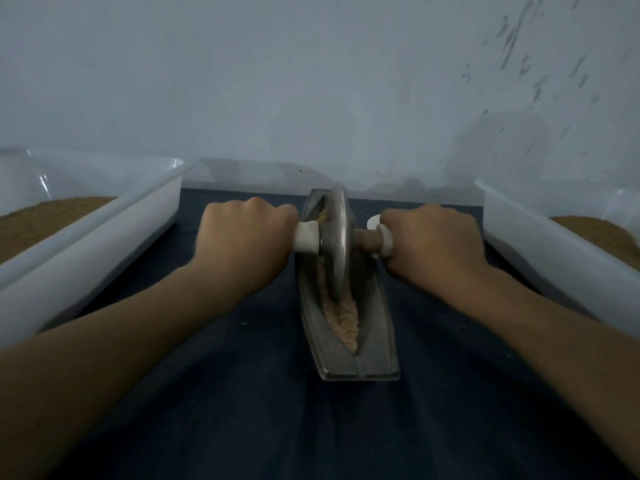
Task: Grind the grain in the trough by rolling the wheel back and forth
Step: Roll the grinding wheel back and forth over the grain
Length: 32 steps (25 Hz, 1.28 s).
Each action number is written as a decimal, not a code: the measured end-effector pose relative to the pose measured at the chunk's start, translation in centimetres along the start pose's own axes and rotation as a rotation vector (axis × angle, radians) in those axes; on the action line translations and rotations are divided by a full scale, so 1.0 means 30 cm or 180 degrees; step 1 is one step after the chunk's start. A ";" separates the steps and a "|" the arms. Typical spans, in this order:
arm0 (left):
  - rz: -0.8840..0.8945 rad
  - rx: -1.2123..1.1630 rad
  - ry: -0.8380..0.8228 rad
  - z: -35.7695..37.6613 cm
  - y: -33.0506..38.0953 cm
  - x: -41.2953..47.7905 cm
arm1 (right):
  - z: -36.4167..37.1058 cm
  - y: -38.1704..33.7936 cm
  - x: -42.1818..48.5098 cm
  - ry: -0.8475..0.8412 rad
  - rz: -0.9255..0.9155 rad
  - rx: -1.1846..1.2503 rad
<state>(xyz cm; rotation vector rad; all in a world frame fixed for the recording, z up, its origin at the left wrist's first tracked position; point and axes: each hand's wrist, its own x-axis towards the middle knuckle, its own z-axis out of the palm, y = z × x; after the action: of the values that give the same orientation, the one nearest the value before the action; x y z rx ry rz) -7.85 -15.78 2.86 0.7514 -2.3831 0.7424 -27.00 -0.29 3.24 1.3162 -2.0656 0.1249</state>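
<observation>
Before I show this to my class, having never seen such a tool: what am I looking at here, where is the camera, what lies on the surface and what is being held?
There is one picture, taken by a camera worn on a person's head. It looks forward and down at their own two bare arms, and no machine is involved. On a dark blue cloth lies a long, boat-shaped metal trough with pale crushed grain in its groove. A metal wheel stands upright in that groove. The left hand grips the left handle and the right hand grips the right handle, one on each side of the wheel. A white left tub and right tub flank the cloth, each holding brown powder. Behind is a plain wall.
</observation>
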 end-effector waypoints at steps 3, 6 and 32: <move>-0.0362 -0.0166 -0.0405 0.029 0.017 0.120 | -0.001 -0.032 0.147 -0.0502 0.0230 0.0260; -0.0076 -0.0262 -0.0247 0.012 -0.012 0.102 | -0.029 -0.002 0.085 -0.0536 0.0042 0.0224; 0.0396 0.0047 -0.0393 -0.031 -0.011 0.120 | 0.017 0.020 0.039 -0.0499 0.0157 0.0426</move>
<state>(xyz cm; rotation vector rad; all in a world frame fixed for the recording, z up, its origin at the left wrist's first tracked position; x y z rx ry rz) -9.90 -16.66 5.87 0.6774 -2.5573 0.7855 -28.06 -1.11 3.70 1.3941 -2.2562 0.1900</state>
